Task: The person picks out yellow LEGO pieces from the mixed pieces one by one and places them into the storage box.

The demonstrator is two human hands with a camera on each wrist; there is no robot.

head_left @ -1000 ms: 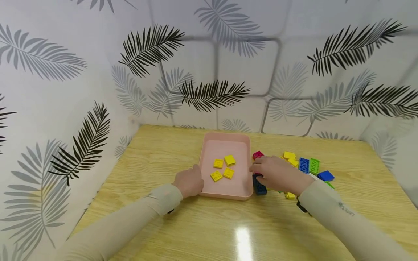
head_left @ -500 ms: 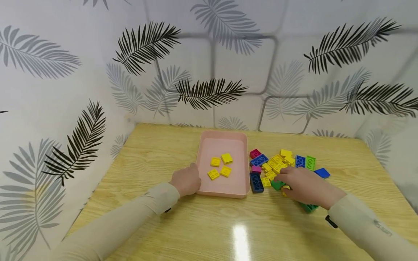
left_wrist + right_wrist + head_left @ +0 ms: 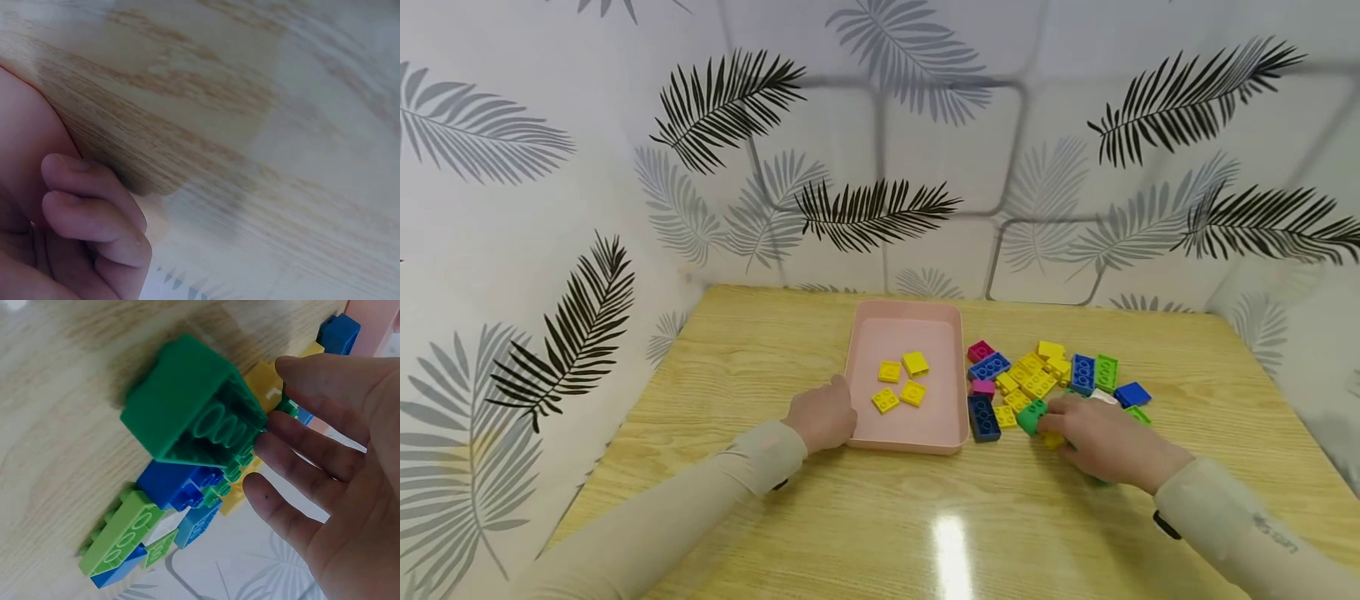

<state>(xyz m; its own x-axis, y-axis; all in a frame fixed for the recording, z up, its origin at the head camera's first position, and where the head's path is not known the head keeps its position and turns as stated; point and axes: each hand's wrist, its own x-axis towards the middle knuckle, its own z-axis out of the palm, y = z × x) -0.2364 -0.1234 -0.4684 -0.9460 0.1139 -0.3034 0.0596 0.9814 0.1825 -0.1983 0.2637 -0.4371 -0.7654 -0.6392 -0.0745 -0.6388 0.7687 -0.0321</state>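
Pink tray (image 3: 917,427): rectangular, shallow, flat on the tabletop (image 3: 850,521); four square yellow pieces (image 3: 913,393) lie apart inside. Green brick (image 3: 181,394): on its side, right of the tray, hollow underside exposed. Yellow brick (image 3: 262,381): near it, partly hidden.

Bright, even light fills the head view, with a white streak of glare (image 3: 951,550) on the desk (image 3: 767,346). Both wrist views are dimmer and greyer; the left looks smeared, with a soft shadow beside the left hand (image 3: 90,224).
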